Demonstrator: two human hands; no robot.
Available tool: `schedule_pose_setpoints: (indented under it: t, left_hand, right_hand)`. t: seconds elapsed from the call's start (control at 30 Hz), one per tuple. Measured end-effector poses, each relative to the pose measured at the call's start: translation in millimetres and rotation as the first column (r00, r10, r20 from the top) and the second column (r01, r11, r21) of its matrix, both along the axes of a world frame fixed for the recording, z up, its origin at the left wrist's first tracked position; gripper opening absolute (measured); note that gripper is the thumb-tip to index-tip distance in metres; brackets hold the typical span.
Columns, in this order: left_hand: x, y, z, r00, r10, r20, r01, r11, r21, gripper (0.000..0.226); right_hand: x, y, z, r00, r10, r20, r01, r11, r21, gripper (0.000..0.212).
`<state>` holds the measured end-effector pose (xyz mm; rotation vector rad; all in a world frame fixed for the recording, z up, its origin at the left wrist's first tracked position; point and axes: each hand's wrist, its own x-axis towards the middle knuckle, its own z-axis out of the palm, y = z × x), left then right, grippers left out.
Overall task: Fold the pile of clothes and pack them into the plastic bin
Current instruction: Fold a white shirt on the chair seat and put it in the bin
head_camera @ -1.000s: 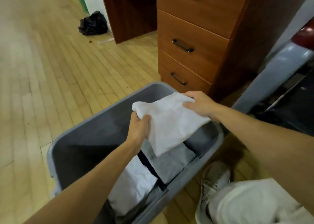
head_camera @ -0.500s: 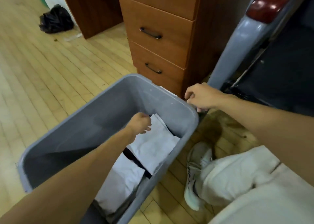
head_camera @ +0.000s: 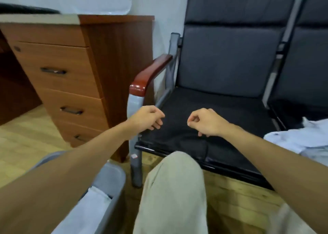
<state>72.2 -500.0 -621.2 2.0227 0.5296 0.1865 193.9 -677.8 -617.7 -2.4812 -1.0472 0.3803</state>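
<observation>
The grey plastic bin (head_camera: 113, 178) sits at the lower left, partly behind my left forearm, with a folded white garment (head_camera: 92, 203) showing inside. A pile of light blue and white clothes (head_camera: 301, 139) lies on the black seat at the right edge. My left hand (head_camera: 148, 118) hovers above the front left corner of the black chair seat (head_camera: 221, 113), fingers loosely curled, holding nothing. My right hand (head_camera: 205, 121) hangs over the middle of the same seat, fingers loosely curled and empty.
A wooden drawer cabinet (head_camera: 74, 84) stands to the left of the chair. The chair has a red-brown armrest (head_camera: 149, 74) on a grey metal frame. My knee in beige trousers (head_camera: 174, 185) is in front of the seat. Wooden floor lies below.
Both hands let go of the white garment, which now lies in the bin. The view swung right from the bin to the chair, and both hands rose over the seat.
</observation>
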Motion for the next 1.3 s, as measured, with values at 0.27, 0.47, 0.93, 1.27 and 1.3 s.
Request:
schedule_pose_setpoints:
  t: [0.27,0.47,0.93,1.27,1.3]
  left_hand:
    - [105.5,-115.7,29.3,0.918,-0.372,-0.139,0.393,0.902,0.180,0.014]
    - [169.9,-197.7,25.0,0.788,-0.568,-0.238,0.612,0.767,0.195,0.018]
    - [265.5,-276.9,-56.9,0.734,-0.550,-0.399,0.668,0.692,0.276,0.058]
    - [243.9,-245.8,-59.4,0.865,-0.502,-0.003,0.491,0.846,-0.209,0.017]
    - [238.5,-237.5,-50.5,0.876,-0.481,0.041,0.471,0.832,-0.294,0.016]
  right_hand:
    - [60.5,-135.4,-9.1,0.926,-0.371,-0.073,0.372,0.928,-0.004,0.017]
    - [92.4,-209.9,-26.5,0.766,-0.636,-0.095,0.640,0.768,0.023,0.026]
    - [133.8,-275.8,-66.1,0.618,-0.786,-0.016,0.772,0.603,0.201,0.035]
    - [126.7,-251.0,-46.2,0.560,-0.828,0.011,0.717,0.491,0.495,0.013]
    - [123.4,-245.9,-41.5,0.571,-0.821,0.006,0.689,0.483,0.541,0.012]
